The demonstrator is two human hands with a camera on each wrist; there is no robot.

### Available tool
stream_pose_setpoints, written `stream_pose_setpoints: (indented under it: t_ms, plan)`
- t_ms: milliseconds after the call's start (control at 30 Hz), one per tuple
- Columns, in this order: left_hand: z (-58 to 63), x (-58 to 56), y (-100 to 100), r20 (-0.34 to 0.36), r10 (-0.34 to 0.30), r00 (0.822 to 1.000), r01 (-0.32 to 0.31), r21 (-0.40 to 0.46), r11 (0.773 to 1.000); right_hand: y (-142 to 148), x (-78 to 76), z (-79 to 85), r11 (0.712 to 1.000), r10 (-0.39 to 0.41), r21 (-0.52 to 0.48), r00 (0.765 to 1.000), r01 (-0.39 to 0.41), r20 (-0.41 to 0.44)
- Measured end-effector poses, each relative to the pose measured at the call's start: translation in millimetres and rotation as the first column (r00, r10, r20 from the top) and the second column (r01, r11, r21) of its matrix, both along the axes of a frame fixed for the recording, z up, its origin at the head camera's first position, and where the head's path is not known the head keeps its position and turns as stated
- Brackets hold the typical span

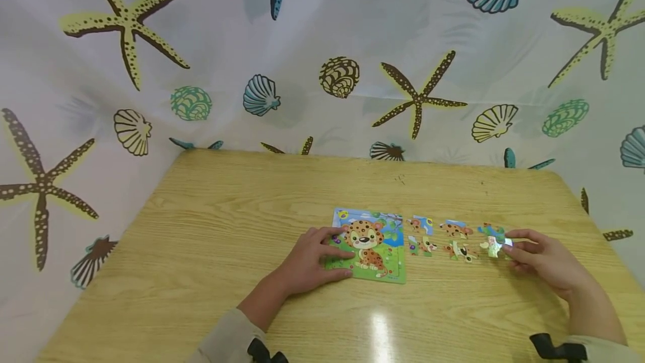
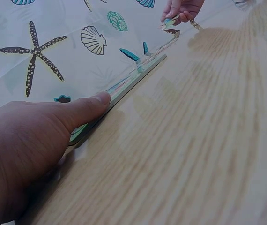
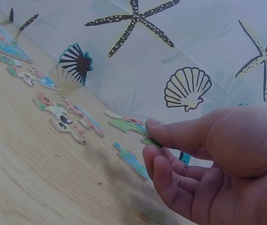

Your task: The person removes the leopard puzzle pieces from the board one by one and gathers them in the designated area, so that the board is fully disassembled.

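Observation:
A puzzle board [image 1: 370,245] with a leopard cub picture lies flat on the wooden table. My left hand [image 1: 311,256] rests on its left side, fingers spread over the picture. In the left wrist view the thumb of that hand [image 2: 44,126] lies along the board's near edge [image 2: 143,74]. To the right, my right hand [image 1: 551,262] pinches a puzzle piece [image 1: 496,245] between thumb and fingers. That puzzle piece [image 3: 126,125] is tilted above the table in the right wrist view, close over a blue and green piece [image 3: 131,159].
Several loose puzzle pieces lie in two rows right of the board, among them a leopard-face piece [image 1: 461,251] and a blue-topped spotted piece [image 1: 456,229]. Behind the wooden table [image 1: 252,195] hangs a white cloth [image 1: 302,43] printed with starfish and shells.

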State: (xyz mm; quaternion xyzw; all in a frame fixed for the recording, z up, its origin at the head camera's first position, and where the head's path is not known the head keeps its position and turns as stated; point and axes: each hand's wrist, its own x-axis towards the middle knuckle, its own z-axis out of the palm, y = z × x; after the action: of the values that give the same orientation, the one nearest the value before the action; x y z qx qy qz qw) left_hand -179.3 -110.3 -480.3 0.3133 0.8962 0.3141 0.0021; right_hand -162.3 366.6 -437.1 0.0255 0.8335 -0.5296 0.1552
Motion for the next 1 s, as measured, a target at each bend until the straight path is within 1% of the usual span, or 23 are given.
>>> stream_pose_setpoints:
  t_ms: [200,400,500,667,767,867,1000]
  plan:
    - [-1.0,-0.9,0,-0.013,0.001,1.000,-0.001,0.000,1.000,7,2.2,0.9,1.000,-0.011,0.009,1.000,0.011,0.010]
    - [-2.0,-1.8,0,-0.015,0.015,1.000,-0.015,-0.004,1.000,7,2.3,-2.3,0.999,0.001,0.043,1.000,0.000,-0.030]
    - [-1.5,-1.7,1,-0.006,0.012,1.000,-0.012,-0.003,1.000,6,4.6,-5.7,0.997,-0.007,0.071,0.999,0.010,-0.038]
    - [-1.4,-0.8,2,0.005,0.011,1.000,-0.011,0.000,1.000,4,4.9,-8.6,0.990,-0.029,0.139,1.000,0.030,-0.007]
    - [-2.2,-1.1,2,-0.001,0.011,1.000,-0.011,-0.003,1.000,1,4.6,-7.8,0.981,-0.044,0.188,0.999,0.040,0.014]
    - [-3.1,-1.9,2,-0.013,0.010,1.000,-0.010,-0.002,1.000,-3,3.9,-5.9,0.972,-0.054,0.231,0.998,0.049,0.014]
    - [-3.6,-2.2,2,-0.015,0.009,1.000,-0.009,0.003,1.000,-5,2.3,-3.9,0.965,-0.068,0.254,0.998,0.061,0.018]
